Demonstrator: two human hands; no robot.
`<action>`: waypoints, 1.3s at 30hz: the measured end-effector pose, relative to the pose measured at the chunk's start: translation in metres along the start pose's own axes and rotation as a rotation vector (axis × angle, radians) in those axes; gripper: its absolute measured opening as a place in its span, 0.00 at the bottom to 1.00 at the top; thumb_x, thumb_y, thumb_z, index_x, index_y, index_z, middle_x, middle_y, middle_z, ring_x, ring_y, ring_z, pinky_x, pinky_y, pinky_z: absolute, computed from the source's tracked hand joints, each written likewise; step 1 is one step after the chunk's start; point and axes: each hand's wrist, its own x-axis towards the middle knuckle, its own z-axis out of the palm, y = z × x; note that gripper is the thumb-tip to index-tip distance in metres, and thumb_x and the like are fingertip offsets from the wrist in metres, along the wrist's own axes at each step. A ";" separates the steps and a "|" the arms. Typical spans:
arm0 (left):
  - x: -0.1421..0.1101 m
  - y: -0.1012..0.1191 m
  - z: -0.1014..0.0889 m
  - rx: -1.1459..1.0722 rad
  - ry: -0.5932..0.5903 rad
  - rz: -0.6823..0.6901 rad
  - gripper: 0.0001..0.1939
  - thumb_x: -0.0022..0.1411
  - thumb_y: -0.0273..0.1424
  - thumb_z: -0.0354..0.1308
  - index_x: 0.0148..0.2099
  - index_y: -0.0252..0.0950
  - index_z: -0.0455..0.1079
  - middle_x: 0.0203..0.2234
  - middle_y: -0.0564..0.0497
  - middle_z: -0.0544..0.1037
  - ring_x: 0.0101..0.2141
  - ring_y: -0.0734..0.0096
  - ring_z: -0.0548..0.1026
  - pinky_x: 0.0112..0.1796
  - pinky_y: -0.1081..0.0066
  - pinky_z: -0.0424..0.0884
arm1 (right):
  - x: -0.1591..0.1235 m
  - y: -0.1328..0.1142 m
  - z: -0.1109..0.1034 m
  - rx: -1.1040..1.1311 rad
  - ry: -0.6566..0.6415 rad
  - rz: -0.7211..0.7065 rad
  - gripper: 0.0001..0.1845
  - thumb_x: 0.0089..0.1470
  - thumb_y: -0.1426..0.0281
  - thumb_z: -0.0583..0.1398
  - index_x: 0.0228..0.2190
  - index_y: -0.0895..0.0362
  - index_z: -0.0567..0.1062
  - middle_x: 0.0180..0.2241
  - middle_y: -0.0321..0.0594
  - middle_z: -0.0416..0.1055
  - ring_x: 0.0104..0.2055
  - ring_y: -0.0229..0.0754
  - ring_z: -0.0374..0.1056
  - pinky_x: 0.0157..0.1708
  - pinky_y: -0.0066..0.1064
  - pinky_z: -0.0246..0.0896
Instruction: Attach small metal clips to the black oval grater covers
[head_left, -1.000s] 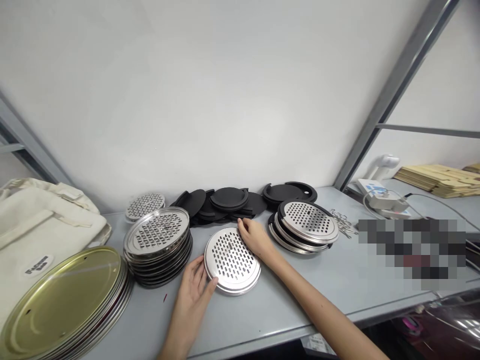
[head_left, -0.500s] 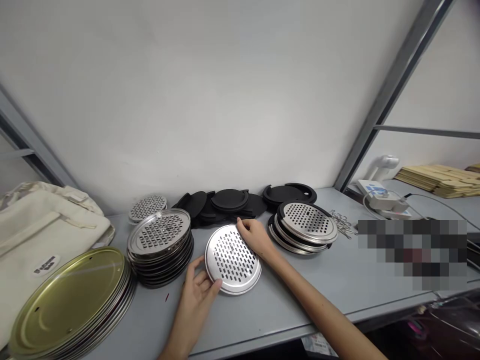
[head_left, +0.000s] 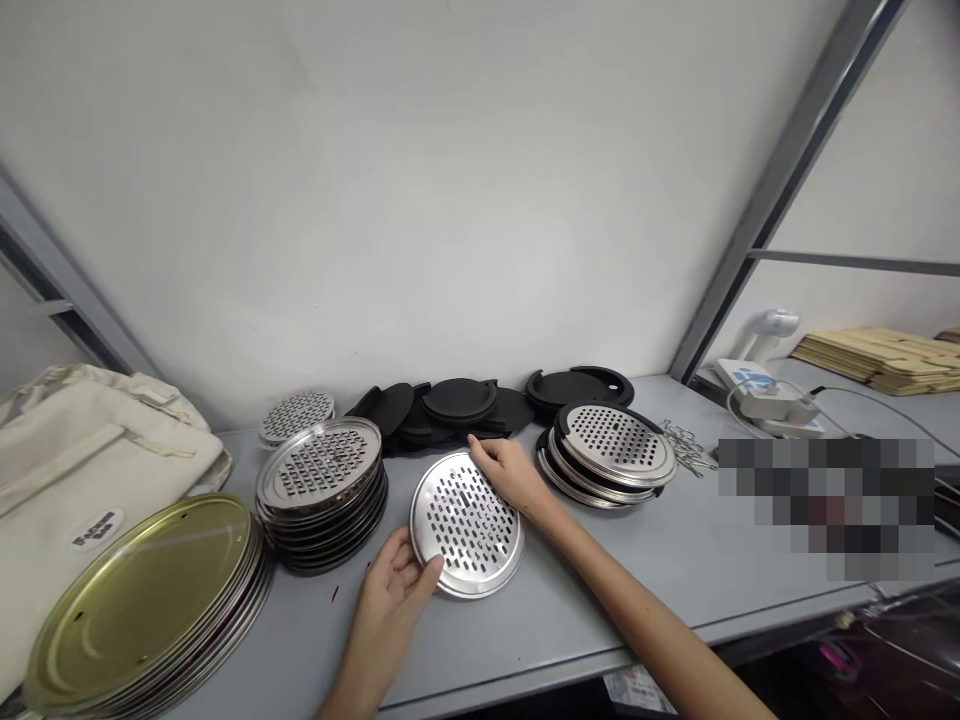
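Between my two hands is a round metal grater disc (head_left: 466,525) with rows of slots, tilted a little above the grey shelf (head_left: 570,600). My left hand (head_left: 401,590) grips its lower left rim, thumb on top and fingers beneath. At the upper right rim, my right hand (head_left: 506,470) pinches the edge. To the left stands a stack of similar grater discs (head_left: 322,490). On the right, more grater discs sit with black holders in a pile (head_left: 619,445). Black round holders (head_left: 457,400) lie behind, against the wall.
Gold oval trays (head_left: 150,590) are stacked at the front left beside a cream bag (head_left: 97,460). A small grater pile (head_left: 298,415) stands at the back. Metal hooks (head_left: 686,445), a white box (head_left: 757,390) with cables and wooden boards (head_left: 885,355) are on the right.
The grater disc has tipped slightly in my hands, so its surface catches the light differently and its lower edge sits a bit lower. Both hands keep their hold.
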 end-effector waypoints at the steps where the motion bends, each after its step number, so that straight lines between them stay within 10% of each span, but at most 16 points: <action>1: 0.000 0.000 0.000 0.014 -0.018 0.004 0.31 0.50 0.41 0.66 0.51 0.33 0.61 0.48 0.38 0.73 0.48 0.57 0.73 0.49 0.64 0.69 | 0.000 -0.001 0.000 0.004 -0.005 0.002 0.26 0.60 0.56 0.45 0.16 0.56 0.56 0.17 0.30 0.47 0.21 0.33 0.44 0.22 0.29 0.38; 23: -0.006 0.002 0.004 0.142 -0.095 0.049 0.26 0.53 0.47 0.61 0.46 0.32 0.65 0.33 0.46 0.76 0.28 0.68 0.74 0.27 0.70 0.74 | 0.000 0.002 0.002 0.021 -0.162 -0.081 0.26 0.61 0.53 0.45 0.18 0.55 0.50 0.18 0.29 0.45 0.21 0.32 0.43 0.22 0.29 0.36; 31: -0.008 -0.001 -0.002 0.321 -0.066 0.138 0.22 0.61 0.49 0.49 0.27 0.37 0.57 0.13 0.61 0.56 0.13 0.82 0.54 0.15 0.80 0.50 | 0.005 0.017 0.005 0.078 -0.079 -0.027 0.26 0.60 0.52 0.44 0.17 0.54 0.49 0.18 0.29 0.44 0.21 0.33 0.44 0.22 0.28 0.37; 39: -0.018 0.078 0.035 0.711 -0.147 0.634 0.14 0.67 0.36 0.44 0.30 0.37 0.60 0.21 0.55 0.66 0.22 0.76 0.63 0.26 0.76 0.58 | 0.007 0.025 0.007 0.130 0.020 -0.018 0.26 0.60 0.50 0.40 0.18 0.54 0.49 0.19 0.30 0.45 0.22 0.34 0.44 0.24 0.27 0.41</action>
